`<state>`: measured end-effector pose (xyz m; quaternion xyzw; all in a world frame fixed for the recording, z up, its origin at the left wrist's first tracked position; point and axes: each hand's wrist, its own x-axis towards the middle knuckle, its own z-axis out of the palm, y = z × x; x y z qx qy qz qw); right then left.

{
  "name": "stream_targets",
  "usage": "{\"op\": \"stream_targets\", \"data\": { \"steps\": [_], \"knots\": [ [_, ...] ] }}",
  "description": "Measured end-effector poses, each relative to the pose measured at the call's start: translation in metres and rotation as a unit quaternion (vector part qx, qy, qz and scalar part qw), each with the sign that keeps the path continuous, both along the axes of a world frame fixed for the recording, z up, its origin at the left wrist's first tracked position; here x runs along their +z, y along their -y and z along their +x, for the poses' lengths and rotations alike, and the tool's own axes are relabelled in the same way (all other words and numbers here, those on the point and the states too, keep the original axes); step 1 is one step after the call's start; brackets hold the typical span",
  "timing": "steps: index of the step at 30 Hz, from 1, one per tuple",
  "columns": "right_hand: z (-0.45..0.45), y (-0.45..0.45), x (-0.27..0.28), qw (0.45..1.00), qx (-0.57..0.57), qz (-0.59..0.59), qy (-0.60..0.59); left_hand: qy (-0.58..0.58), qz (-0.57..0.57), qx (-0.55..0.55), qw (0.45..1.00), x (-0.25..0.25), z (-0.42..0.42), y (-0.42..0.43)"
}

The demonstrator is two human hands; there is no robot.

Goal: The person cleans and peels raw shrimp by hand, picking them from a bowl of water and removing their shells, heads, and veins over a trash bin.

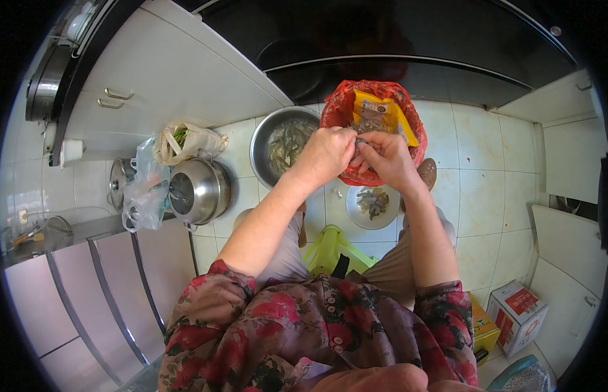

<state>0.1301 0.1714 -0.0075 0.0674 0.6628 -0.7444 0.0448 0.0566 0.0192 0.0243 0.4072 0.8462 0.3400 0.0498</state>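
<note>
Over the bin lined with a red plastic bag (418, 127), my hands meet with their fingertips together. My left hand (329, 153) is closed in a pinch on a small grey shrimp (358, 142), mostly hidden by fingers. Curled round the same shrimp from the other side is my right hand (385, 157). A steel basin (257, 147) left of my hands holds several grey raw shrimp (291, 144) in water. Below my hands, a white plate (372, 224) carries several shrimp pieces (373, 202).
A yellow packet (376, 108) lies in the bin. A lidded steel pot (199, 189), a clear plastic bag (147, 186) and a cloth bag (183, 145) stand to the left. Between my legs is a green stool (330, 251). Boxes (516, 313) stand at lower right, near white cabinets (568, 261).
</note>
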Motion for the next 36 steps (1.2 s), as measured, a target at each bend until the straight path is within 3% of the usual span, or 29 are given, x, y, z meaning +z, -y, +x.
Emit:
{"op": "stream_targets", "data": {
  "steps": [6,8,14,17,19,22,36],
  "knots": [
    [0.001,0.002,0.002,1.000,0.003,0.025,0.013,0.050,-0.006,0.033,0.998,0.001,-0.004,0.001],
    [0.001,0.000,0.007,0.995,-0.004,0.100,-0.020,0.065,-0.012,0.040,0.997,-0.001,-0.004,0.002],
    [-0.003,0.002,0.010,0.996,-0.023,0.086,-0.005,0.065,-0.006,0.077,0.995,-0.007,-0.002,-0.002],
    [-0.006,-0.001,-0.002,0.999,-0.028,0.025,-0.017,0.129,-0.001,0.093,0.987,-0.010,-0.004,-0.002],
    [-0.007,-0.003,0.001,0.999,-0.034,-0.006,-0.023,0.322,0.101,0.119,0.934,-0.006,-0.004,-0.003],
    [-0.006,-0.008,0.005,0.998,-0.039,-0.034,-0.022,0.402,0.068,0.113,0.906,0.008,-0.009,0.000],
    [-0.005,-0.005,0.000,0.999,-0.039,0.018,-0.020,0.341,0.000,0.064,0.938,0.001,-0.012,0.002]
  ]
}}
